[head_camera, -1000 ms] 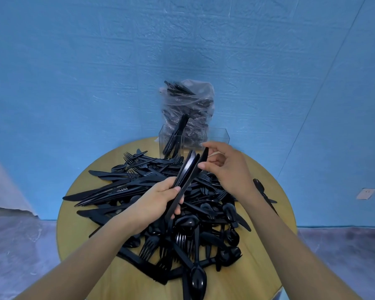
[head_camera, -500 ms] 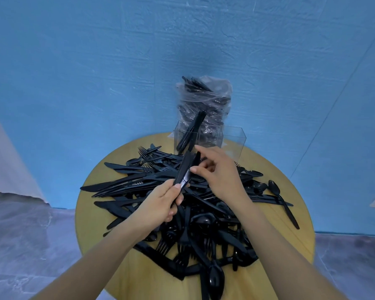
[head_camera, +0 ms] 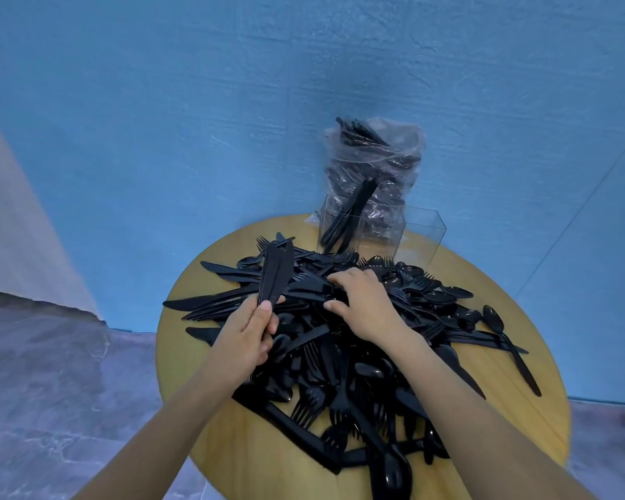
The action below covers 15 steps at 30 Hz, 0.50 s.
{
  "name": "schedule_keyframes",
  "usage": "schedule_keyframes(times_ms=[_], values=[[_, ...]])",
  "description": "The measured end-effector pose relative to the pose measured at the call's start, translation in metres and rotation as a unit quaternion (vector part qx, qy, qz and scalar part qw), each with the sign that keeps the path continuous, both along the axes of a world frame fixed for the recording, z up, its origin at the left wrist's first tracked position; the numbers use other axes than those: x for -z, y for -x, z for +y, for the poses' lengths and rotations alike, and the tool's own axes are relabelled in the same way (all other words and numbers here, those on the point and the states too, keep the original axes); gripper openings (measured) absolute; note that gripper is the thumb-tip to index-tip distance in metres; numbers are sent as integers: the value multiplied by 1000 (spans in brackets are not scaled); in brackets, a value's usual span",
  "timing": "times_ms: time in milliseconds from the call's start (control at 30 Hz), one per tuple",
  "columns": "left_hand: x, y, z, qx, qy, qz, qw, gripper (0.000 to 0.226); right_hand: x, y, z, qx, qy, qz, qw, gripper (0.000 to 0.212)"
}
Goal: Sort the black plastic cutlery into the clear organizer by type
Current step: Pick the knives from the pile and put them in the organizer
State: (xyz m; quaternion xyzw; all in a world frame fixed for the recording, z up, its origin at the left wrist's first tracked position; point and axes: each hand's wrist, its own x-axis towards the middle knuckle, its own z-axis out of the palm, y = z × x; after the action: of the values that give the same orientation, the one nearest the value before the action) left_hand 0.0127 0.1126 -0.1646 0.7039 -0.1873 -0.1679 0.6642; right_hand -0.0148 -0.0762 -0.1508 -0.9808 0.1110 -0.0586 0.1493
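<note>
1. The left hand [head_camera: 244, 337] grips a bunch of black plastic knives [head_camera: 275, 277] by their lower ends, thumb curled over them; the blades stand up and point away, above the left part of the pile.
2. The right hand [head_camera: 363, 304] lies palm down on the heap of black cutlery [head_camera: 358, 359], its fingers curled into the pieces; whether they pinch one piece I cannot tell.
3. The heap of knives, forks and spoons covers most of the round wooden table [head_camera: 260, 460].
4. The clear organizer [head_camera: 417, 234] stands at the far edge of the table; its left compartment holds several knives leaning upright.
5. Behind it, a clear plastic bag [head_camera: 374, 158] of more cutlery stands against the blue wall [head_camera: 195, 102].
</note>
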Motion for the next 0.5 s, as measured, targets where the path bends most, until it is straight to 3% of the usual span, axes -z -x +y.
schedule_keyframes(times_ms=[167, 300, 400, 500], values=[[1, -4, -2, -5, -1, 2, 1000, 26, -2, -9, -1, -52, 80, 1, 995, 33], [0, -7, -5, -4, -5, 6, 1000, 27, 4, -13, -4, -68, 119, -50, 989, 29], [1, -10, -6, -7, -22, 0, 1000, 33, 5, -14, -9, -54, 97, -113, 987, 26], [-3, -9, -7, -14, -15, -9, 1000, 30, -6, -14, -12, 3, 17, -214, 977, 20]])
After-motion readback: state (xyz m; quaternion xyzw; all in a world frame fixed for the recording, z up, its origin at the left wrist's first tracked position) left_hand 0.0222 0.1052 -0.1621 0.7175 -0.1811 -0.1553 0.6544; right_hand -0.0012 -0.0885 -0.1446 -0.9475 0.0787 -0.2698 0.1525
